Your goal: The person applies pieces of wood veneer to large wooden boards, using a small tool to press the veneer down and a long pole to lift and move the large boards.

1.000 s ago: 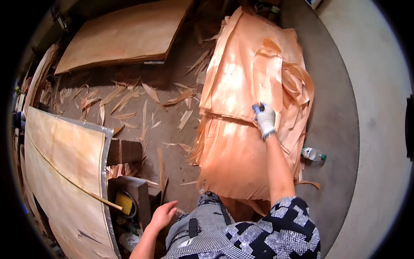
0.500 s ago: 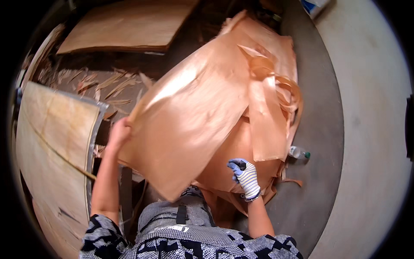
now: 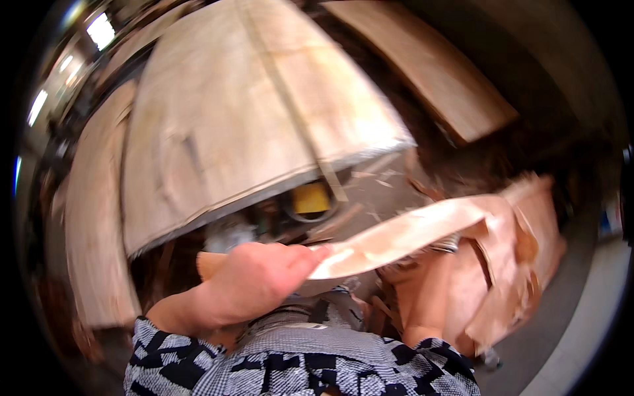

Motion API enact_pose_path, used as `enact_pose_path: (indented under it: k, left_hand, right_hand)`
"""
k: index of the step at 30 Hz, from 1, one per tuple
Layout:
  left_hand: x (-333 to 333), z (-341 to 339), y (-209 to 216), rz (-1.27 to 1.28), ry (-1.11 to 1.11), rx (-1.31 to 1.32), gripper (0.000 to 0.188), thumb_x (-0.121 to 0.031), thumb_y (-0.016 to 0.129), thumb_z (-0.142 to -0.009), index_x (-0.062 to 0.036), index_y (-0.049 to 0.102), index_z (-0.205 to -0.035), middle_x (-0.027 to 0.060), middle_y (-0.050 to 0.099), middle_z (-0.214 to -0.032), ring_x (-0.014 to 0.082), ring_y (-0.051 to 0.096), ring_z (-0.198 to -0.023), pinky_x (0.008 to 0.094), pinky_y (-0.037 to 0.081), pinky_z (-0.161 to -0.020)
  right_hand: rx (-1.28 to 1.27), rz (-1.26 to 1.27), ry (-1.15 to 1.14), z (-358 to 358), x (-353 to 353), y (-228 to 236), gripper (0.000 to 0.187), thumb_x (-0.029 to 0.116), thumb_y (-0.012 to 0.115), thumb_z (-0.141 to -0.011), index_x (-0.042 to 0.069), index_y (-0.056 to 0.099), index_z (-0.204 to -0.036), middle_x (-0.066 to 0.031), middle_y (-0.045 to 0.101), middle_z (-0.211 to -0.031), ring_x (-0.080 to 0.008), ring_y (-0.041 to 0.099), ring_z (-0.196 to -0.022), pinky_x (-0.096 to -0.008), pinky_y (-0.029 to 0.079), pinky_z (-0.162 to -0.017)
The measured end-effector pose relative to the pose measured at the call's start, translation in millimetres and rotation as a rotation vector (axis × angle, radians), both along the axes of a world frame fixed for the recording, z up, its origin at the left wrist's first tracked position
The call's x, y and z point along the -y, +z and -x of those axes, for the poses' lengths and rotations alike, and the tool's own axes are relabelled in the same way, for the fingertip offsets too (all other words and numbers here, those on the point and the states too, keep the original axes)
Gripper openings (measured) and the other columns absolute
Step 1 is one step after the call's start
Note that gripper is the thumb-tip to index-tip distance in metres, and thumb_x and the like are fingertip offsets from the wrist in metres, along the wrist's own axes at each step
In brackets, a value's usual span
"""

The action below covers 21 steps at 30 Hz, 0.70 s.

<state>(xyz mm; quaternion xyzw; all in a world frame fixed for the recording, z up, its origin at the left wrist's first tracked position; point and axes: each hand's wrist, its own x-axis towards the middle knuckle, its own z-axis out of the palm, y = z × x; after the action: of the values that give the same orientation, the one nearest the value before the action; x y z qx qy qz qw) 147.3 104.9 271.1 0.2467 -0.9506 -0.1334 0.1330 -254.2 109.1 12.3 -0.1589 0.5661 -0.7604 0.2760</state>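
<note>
My bare left hand (image 3: 257,274) is closed on the edge of a thin, tan wood veneer sheet (image 3: 403,231), raised in front of my waist. From there the sheet stretches right, seen nearly edge-on and bowed. My right hand (image 3: 446,243) is behind it; only a bit of the striped glove near the wrist shows, and the fingers are hidden. Beyond my right forearm lies a crumpled heap of similar veneer (image 3: 505,277), with curled and torn strips on top.
A large table topped with pale wood sheets (image 3: 218,125) fills the left and centre. A narrower pale panel (image 3: 99,231) stands left of it. Far right lies a veneer stack (image 3: 436,72). Wood scraps (image 3: 376,177) litter the floor; something yellow (image 3: 310,198) shows beneath the table edge.
My view has swung left toward the table. The veneer sheet, spread broadly over the heap before, is now lifted nearly edge-on by my left hand. My right hand has gone behind it.
</note>
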Motion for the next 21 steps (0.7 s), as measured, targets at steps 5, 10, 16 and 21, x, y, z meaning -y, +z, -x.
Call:
enact_pose_path:
  k: [5, 10, 16, 21]
  left_hand:
    - [-26, -166, -40, -0.173, 0.37, -0.102, 0.04, -0.005, 0.052, -0.075, -0.0032, 0.053, -0.115, 0.0094, 0.063, -0.09, 0.0248, 0.062, -0.072, 0.0306, 0.051, -0.06]
    - [-38, -265, -127, -0.663, 0.777, -0.505, 0.034, -0.003, 0.048, -0.083, -0.0027, 0.053, -0.117, 0.0135, 0.062, -0.104, 0.0241, 0.062, -0.092, 0.0296, 0.048, -0.079]
    - [37, -295, -226, -0.984, 1.04, -1.092, 0.032, 0.002, 0.046, -0.083, -0.0001, 0.055, -0.113, 0.0034, 0.061, -0.092, 0.0111, 0.056, -0.079, 0.0251, 0.046, -0.075]
    - [68, -354, -263, -1.053, 1.351, -1.149, 0.026, -0.003, 0.044, -0.086, 0.0015, 0.053, -0.111, 0.0066, 0.059, -0.105, 0.0135, 0.054, -0.098, 0.0274, 0.04, -0.088]
  right_hand:
    - [-0.056, 0.229, 0.125, -106, 108, 38, 0.026, 0.015, 0.046, -0.092, 0.011, 0.05, -0.118, 0.0028, 0.053, -0.098, -0.0097, 0.049, -0.084, -0.0227, 0.043, -0.072]
    - [-0.27, 0.48, 0.325, -282, 269, 115, 0.018, 0.016, 0.047, -0.091, 0.009, 0.053, -0.107, 0.001, 0.05, -0.091, -0.01, 0.048, -0.079, -0.0202, 0.041, -0.07]
    - [-1.031, 0.378, 0.673, -528, 390, 164, 0.029, 0.015, 0.049, -0.086, 0.007, 0.051, -0.114, -0.0101, 0.058, -0.096, -0.021, 0.053, -0.093, -0.0307, 0.043, -0.076]
    - [-1.415, 0.407, 0.724, -596, 315, 100, 0.031, 0.004, 0.049, -0.082, 0.008, 0.052, -0.113, -0.0157, 0.056, -0.108, -0.0335, 0.052, -0.099, -0.0406, 0.043, -0.084]
